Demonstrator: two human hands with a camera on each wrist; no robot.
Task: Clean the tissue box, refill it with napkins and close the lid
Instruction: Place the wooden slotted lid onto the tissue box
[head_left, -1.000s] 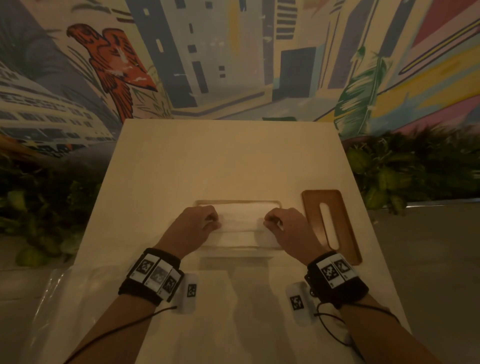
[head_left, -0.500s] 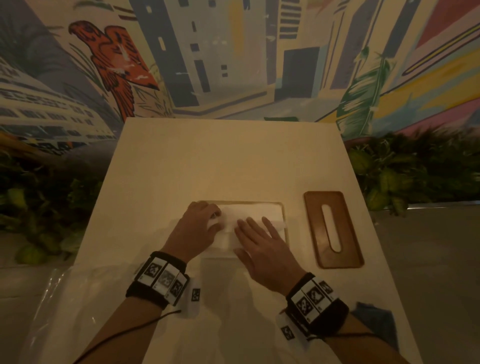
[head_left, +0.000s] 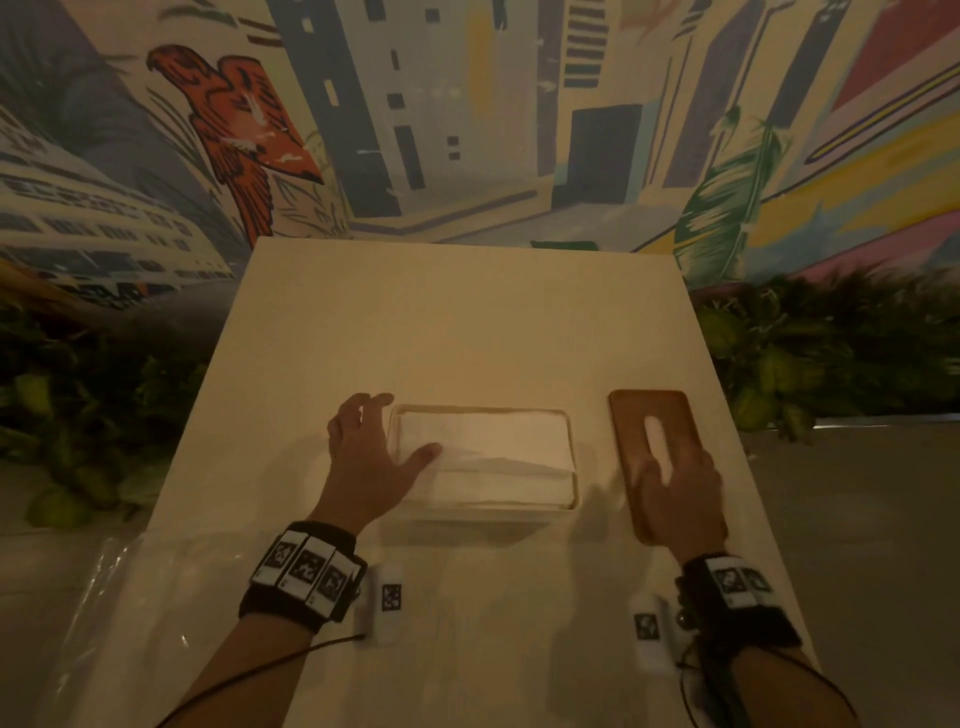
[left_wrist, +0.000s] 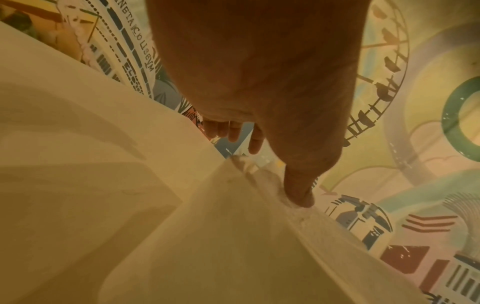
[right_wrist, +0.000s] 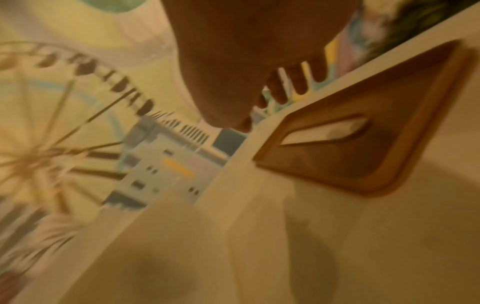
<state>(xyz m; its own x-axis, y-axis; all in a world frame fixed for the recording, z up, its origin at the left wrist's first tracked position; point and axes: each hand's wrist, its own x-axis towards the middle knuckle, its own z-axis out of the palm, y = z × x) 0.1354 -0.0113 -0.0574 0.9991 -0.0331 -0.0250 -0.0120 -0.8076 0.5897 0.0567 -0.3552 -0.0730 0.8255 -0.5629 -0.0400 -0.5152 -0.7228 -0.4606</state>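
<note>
The white tissue box (head_left: 563, 512) stands lidless in the middle of the table, filled with folded white napkins (head_left: 498, 441). My left hand (head_left: 387, 441) sits at the box's left end: its thumb presses on the napkins (left_wrist: 275, 191), and its straight fingers (left_wrist: 233, 131) hang outside the far left corner. The brown wooden lid (head_left: 647, 408) with a slot lies flat on the table, right of the box. My right hand (head_left: 670, 462) is over the lid's near half with its fingers spread. The right wrist view is blurred and shows the fingers (right_wrist: 298, 86) straight above the lid (right_wrist: 363, 164).
A crumpled clear plastic wrapper (head_left: 104, 597) lies at the table's near left corner. Leafy plants (head_left: 831, 353) line both sides of the pale table (head_left: 467, 322). A painted mural wall rises just behind its far edge.
My right hand left the napkins and swung right over the wooden lid. My left hand uncurled and slid to the box's left end, its thumb staying on the napkins.
</note>
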